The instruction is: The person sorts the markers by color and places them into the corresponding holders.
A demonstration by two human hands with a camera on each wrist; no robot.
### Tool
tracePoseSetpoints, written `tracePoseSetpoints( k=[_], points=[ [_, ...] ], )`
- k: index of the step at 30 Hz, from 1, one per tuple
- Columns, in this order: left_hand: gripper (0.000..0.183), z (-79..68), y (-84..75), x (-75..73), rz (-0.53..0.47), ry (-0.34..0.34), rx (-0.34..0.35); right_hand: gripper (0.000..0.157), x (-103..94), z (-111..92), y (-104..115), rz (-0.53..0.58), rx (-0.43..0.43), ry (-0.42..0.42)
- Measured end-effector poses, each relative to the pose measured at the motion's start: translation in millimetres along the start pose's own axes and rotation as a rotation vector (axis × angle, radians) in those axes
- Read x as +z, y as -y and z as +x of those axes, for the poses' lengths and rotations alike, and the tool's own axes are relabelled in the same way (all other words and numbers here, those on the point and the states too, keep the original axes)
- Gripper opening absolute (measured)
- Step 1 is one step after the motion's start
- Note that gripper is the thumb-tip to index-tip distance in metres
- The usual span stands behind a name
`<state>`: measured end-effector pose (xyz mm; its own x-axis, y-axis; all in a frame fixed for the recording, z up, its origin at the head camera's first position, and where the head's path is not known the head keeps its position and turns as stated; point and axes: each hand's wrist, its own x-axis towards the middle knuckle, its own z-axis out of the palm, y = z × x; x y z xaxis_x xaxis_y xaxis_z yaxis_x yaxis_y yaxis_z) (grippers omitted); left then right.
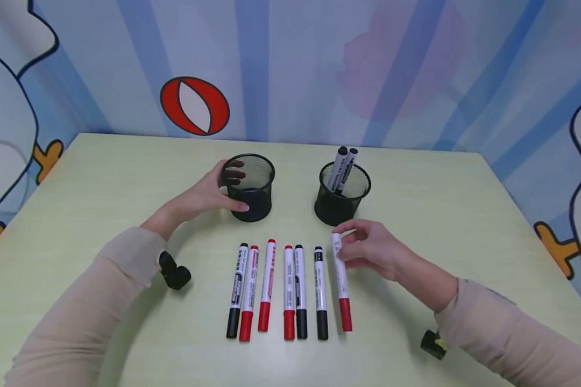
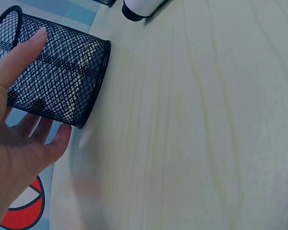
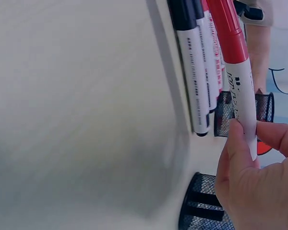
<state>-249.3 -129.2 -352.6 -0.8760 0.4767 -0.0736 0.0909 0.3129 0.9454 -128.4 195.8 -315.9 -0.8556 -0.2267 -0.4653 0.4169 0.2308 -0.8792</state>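
Note:
My left hand [image 1: 200,194] grips the left black mesh pen cup [image 1: 253,206], thumb on its near side and fingers round the back. In the left wrist view the thumb lies along the mesh of the cup [image 2: 62,64]. My right hand [image 1: 378,250] pinches a white marker with a red cap [image 1: 341,279] near its uncapped end; the cap points toward me. The right wrist view shows this marker [image 3: 241,84] between thumb and fingers. Left of it lies a row of several whiteboard markers [image 1: 288,290], some red-capped, some black-capped.
A second black mesh pen cup [image 1: 330,210] stands behind the right hand, with two markers [image 1: 341,167] upright inside. A wall with blue stripes and a red-and-white ball picture [image 1: 174,105] rises behind the pale wooden table [image 1: 416,185].

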Motion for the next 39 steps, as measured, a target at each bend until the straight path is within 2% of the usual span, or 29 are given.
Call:
tracePoseSetpoints(
  k=[6,16,25,39],
  points=[
    [0.091,-0.2,1.6,0.2,0.005,-0.004,-0.02,0.042,0.8,-3,13,0.01,-0.058,0.0],
    [0.092,-2.6,3.0,1.0,-0.012,0.011,-0.006,0.04,4.6,-4,42,-0.044,-0.125,-0.008],
    [0.093,0.4,0.8,-1.8,0.009,0.013,0.007,0.042,5.9,-2,65,-0.024,-0.175,-0.028],
    [0.093,2.7,0.3,0.1,0.02,0.016,-0.014,0.039,9.0,8,80,0.007,-0.24,-0.045]
  ],
)
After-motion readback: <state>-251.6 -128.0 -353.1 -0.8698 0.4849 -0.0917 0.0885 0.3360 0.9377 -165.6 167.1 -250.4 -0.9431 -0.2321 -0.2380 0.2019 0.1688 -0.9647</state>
